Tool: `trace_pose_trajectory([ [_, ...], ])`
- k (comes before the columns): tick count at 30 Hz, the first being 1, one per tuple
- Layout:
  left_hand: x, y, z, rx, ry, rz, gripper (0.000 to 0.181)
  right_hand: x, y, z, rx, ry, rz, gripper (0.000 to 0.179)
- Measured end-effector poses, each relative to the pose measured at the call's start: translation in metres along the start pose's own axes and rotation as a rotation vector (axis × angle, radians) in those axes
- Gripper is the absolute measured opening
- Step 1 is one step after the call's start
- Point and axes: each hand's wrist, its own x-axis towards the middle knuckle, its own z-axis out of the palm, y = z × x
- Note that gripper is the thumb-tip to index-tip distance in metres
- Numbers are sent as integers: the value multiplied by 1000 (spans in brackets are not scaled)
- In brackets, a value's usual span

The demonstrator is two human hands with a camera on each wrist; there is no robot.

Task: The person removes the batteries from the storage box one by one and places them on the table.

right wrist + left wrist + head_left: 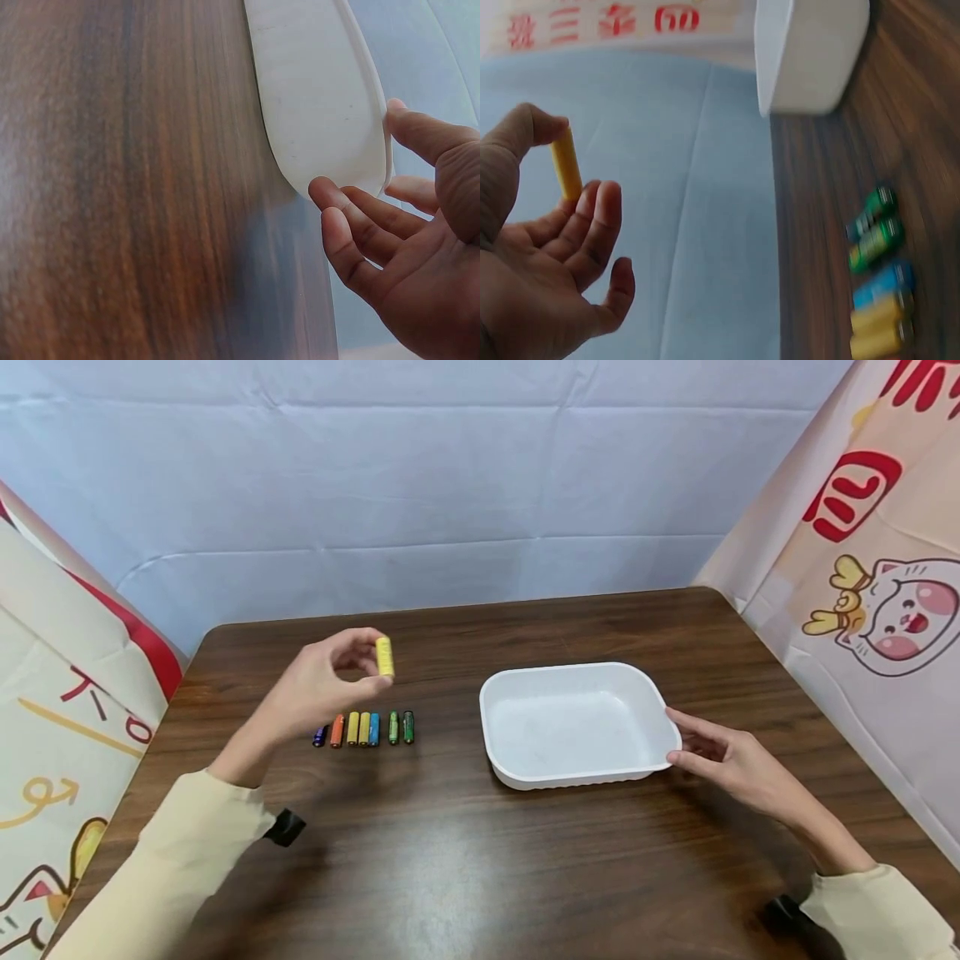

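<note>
My left hand [322, 681] is raised above the table, pinching a yellow battery [384, 657] upright between thumb and fingertips. The left wrist view shows that yellow battery [566, 165] held at its two ends, the other fingers loosely bent. Below the hand lies a row of batteries: a dark blue battery [319, 737] partly hidden by the wrist, an orange one, two yellow ones, a light blue battery [374, 730] and two green ones. My right hand [738, 768] holds the right end of a white plastic tub [517, 777], thumb at its rim and fingers along its outer wall [322, 97].
The brown wooden table [450, 877] ends at a pale cloth backdrop [420, 485]. Printed cloths hang to the left and right [885, 610]. The tub stands to the right of the battery row, with bare tabletop between them.
</note>
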Motion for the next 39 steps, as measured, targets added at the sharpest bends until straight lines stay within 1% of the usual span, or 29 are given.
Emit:
trace_pose_trajectory([
  [3,-12,-17,-15,41,10,-15,46,0,0,0,2,-2,-3,57],
  [7,-24,-44,-31,60,5,-22,45,0,0,0,5,-3,-5,56],
  [10,-31,-65,-39,82,-1,-34,46,0,1,0,5,0,-4,56],
  [13,-36,-83,-45,128,-17,-46,46,-1,2,0,3,2,0,56],
  [16,-39,-102,-48,171,-65,-31,47,-1,2,1,5,-1,3,56],
  [19,-42,-121,-50,175,-122,-30,46,-1,2,1,9,-2,1,57],
  [23,-47,-141,-50,159,-184,-64,47,-1,1,0,9,0,-6,57],
  [25,-48,-148,-48,155,-207,-74,48,-1,1,0,6,1,-7,56],
  [28,-47,-156,-45,162,-236,-89,47,-1,1,0,2,2,-7,56],
  [31,-46,-161,-43,182,-250,-112,46,-1,1,0,2,0,-5,56],
  [34,-44,-165,-42,203,-258,-135,46,-1,1,0,9,-3,-2,57],
  [39,-41,-167,-41,198,-276,-167,46,-1,1,1,20,-2,-2,57],
])
